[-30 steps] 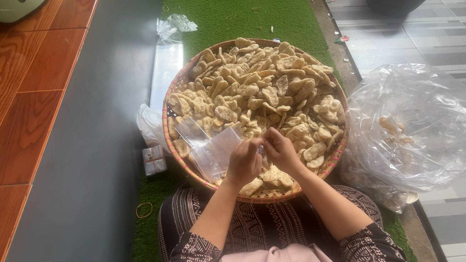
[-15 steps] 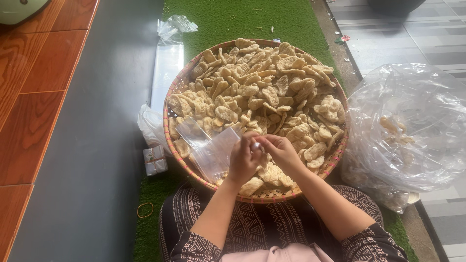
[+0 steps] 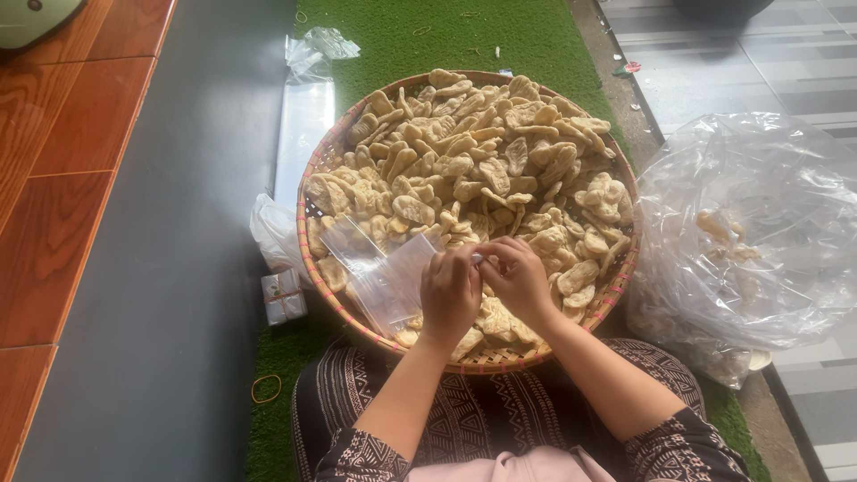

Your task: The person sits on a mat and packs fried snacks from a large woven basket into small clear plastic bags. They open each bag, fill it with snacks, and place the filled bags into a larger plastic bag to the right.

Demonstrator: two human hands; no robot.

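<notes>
Small clear plastic bag (image 3: 384,278) lies flat and empty over the near left part of the round woven bamboo tray (image 3: 616,290), its right edge pinched in the left hand (image 3: 449,295). The right hand (image 3: 518,278) meets the left just above the tray's near rim, fingertips of both closed together on the bag's mouth, so each grip is shut on thin film and nothing else. Pale dried crackers (image 3: 473,161) fill the tray almost to its rim. A large crumpled clear plastic sack (image 3: 759,232) sits just right of the tray, a few crackers showing inside; a folded stack of clear bags (image 3: 303,116) lies left of the tray on the green turf mat (image 3: 500,36). Opening the mouth well probably calls for rubbing the two layers apart between the fingertips and keeping the bag low over the tray.
</notes>
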